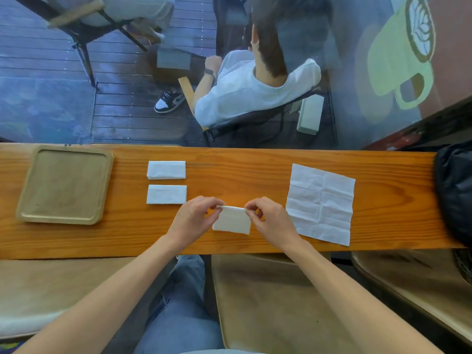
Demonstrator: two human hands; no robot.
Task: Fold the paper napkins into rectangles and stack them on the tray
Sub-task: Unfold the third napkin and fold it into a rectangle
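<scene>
Four napkins on the desk [255,169], 1 tray [25,190]. Desk is a long narrow plank: far edge runs along a window, near edge just below the wrists. Bare wood between the hands and the far edge, plus a strip betw. tray and the folded pair.

Count: 2 folded napkins, 1 part-folded in the hands, 1 flat, 1 tray w/ nothing in it.

Part-folded napkin [232,222] sits between both hands, its top fold lifted off the wood, lower edge toward the near desk edge. Left hand [191,218] pinches the top-left corner, thumb and forefinger closed on the fold, other fingers curled. Right hand [270,218] pinches the top-right corner the same way. Both forearms come up from the near edge, angled inward, wrists just over the wood.

Upper folded napkin [166,170] lies beyond and left of the left fingers; lower folded napkin [166,194] just left of those fingers, not touching. The 2 are apart, one above the other, long sides parallel to the desk edge.

Flat napkin [321,203] lies just right of the right hand, creased, slightly skewed, its near corner close to the near desk edge.

Tray is well left of the left fingers, past the folded pair, near the desk's left end.
</scene>
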